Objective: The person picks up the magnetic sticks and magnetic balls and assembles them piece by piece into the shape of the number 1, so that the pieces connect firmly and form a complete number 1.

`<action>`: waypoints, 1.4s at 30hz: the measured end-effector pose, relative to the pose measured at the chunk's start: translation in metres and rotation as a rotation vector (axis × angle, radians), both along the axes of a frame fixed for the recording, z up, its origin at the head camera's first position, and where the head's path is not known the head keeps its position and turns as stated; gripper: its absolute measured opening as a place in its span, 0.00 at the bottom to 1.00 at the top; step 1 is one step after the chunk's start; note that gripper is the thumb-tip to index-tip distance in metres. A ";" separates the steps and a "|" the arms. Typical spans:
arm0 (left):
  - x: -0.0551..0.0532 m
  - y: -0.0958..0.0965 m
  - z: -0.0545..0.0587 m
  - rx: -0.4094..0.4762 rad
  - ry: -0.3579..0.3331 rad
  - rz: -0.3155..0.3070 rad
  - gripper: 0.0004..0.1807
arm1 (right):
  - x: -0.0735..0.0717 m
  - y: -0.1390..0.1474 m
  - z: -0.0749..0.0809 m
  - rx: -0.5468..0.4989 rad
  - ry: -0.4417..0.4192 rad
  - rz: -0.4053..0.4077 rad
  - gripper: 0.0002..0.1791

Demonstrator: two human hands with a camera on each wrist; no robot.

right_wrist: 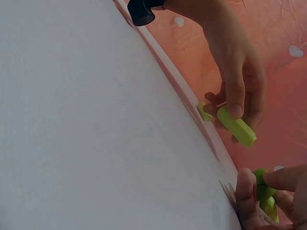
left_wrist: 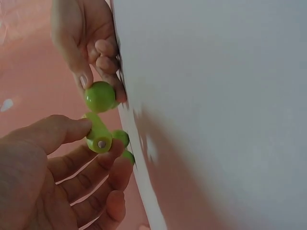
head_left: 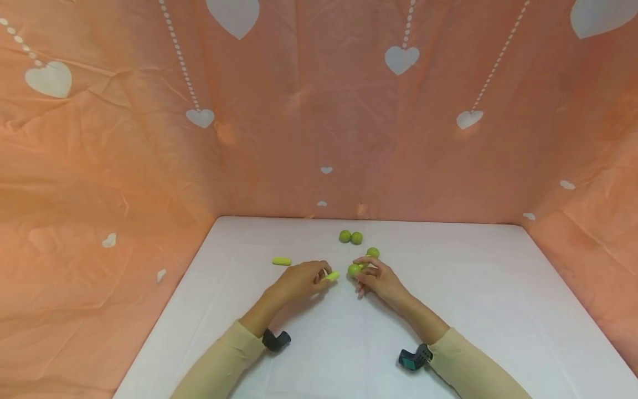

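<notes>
**Stick (head_left: 332, 275) pinched in left hand (head_left: 301, 279), ball (head_left: 354, 270) held in right hand (head_left: 381, 281)**

The yellow-green stick is gripped between the thumb and fingers of the left hand, and its free end is pointed toward the right hand. A silvery dot (left_wrist: 101, 143) can be seen in one of its ends from the left wrist. The green ball is pinched between the thumb and fingers of the right hand, just across from the stick; a narrow gap is left between the two. Against the ball, a second stick (right_wrist: 269, 209) is seen, partly covered by the right fingers. At its far end a farther ball (head_left: 372, 252) is seen; whether the two are joined cannot be told.

Beyond the hands, a pair of balls (head_left: 351, 238) is set side by side toward the back of the white table (head_left: 498, 299). A loose stick (head_left: 281, 261) is laid on the table to the left of the left hand, near it.

Beige sleeves (head_left: 221, 357) are worn on both arms, and a dark device (head_left: 415, 358) is carried at each wrist. The table is enclosed at the back and sides by an orange cloth (head_left: 279, 138), on which white hearts (head_left: 401, 60) are printed, some hung from dotted lines (head_left: 180, 55).
</notes>
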State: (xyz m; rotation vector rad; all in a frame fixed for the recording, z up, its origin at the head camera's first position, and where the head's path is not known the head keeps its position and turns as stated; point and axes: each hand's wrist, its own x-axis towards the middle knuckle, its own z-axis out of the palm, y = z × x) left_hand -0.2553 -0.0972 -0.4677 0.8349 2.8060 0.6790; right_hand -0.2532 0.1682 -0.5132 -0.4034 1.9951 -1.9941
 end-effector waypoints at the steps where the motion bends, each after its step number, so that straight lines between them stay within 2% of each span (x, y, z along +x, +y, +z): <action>1: 0.000 0.002 0.000 -0.004 0.007 -0.002 0.14 | 0.000 0.000 0.000 0.000 -0.002 -0.001 0.25; 9: 0.001 0.018 -0.002 -0.022 0.035 0.016 0.13 | 0.000 0.000 0.000 0.001 -0.013 -0.027 0.24; 18: 0.004 0.029 0.001 -0.027 0.014 0.073 0.14 | -0.001 -0.002 -0.001 -0.004 -0.015 -0.028 0.25; 31: 0.008 0.034 0.005 -0.004 0.006 0.087 0.15 | -0.002 -0.002 0.001 -0.005 0.015 -0.019 0.25; 42: 0.008 0.035 0.003 -0.003 0.007 0.098 0.17 | -0.001 -0.003 0.001 0.005 0.010 -0.042 0.24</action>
